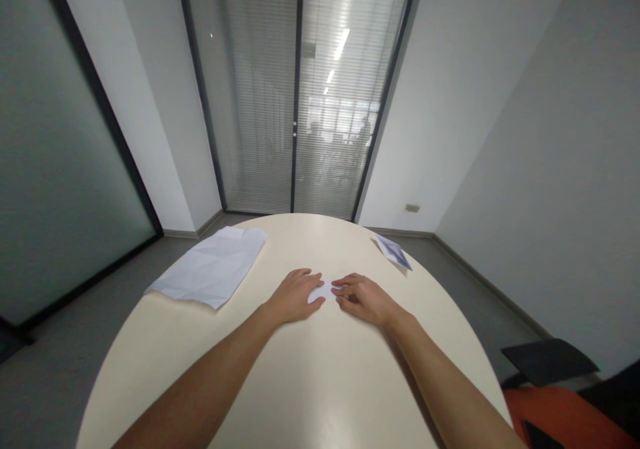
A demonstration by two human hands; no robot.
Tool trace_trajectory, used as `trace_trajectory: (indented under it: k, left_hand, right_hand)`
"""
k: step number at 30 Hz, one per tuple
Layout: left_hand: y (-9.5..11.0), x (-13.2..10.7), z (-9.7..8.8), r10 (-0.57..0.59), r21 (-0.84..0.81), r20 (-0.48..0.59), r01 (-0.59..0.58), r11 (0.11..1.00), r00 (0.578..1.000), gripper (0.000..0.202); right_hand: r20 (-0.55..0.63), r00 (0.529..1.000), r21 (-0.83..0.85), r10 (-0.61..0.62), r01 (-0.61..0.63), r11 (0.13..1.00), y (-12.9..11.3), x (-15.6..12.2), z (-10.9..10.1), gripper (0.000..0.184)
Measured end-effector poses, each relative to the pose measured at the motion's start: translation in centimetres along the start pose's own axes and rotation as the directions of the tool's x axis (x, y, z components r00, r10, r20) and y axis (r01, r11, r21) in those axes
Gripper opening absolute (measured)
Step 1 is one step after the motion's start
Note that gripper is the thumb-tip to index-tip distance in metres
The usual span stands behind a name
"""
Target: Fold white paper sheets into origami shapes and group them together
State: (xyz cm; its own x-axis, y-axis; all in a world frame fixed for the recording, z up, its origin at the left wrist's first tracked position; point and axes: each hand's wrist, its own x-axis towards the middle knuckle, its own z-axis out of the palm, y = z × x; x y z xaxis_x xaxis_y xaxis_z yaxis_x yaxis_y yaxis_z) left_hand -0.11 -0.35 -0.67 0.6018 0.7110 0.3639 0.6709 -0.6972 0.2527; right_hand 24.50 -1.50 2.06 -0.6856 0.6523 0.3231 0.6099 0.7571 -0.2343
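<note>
A small white piece of paper (324, 292) lies near the middle of the round cream table (310, 382). My left hand (295, 296) rests palm down on its left side, fingers curled together onto the paper. My right hand (363, 296) presses on its right side, fingertips bent onto the edge. Both hands cover most of the piece, so its shape is largely hidden.
A creased white sheet (210, 269) lies at the table's far left. A small folded paper (395, 252) sits at the far right edge. An orange chair with a black armrest (547, 361) stands at the right. Glass doors with blinds (300, 96) are ahead.
</note>
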Motion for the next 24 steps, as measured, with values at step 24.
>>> trace_trajectory:
  k: [24]
  left_hand:
    - [-0.2,0.1,0.5,-0.088,0.053,-0.021,0.089,0.995,0.996,0.040]
  right_hand:
    - [0.008,1.000,-0.040,0.024,-0.024,0.999,-1.6,0.5,-0.3,0.027]
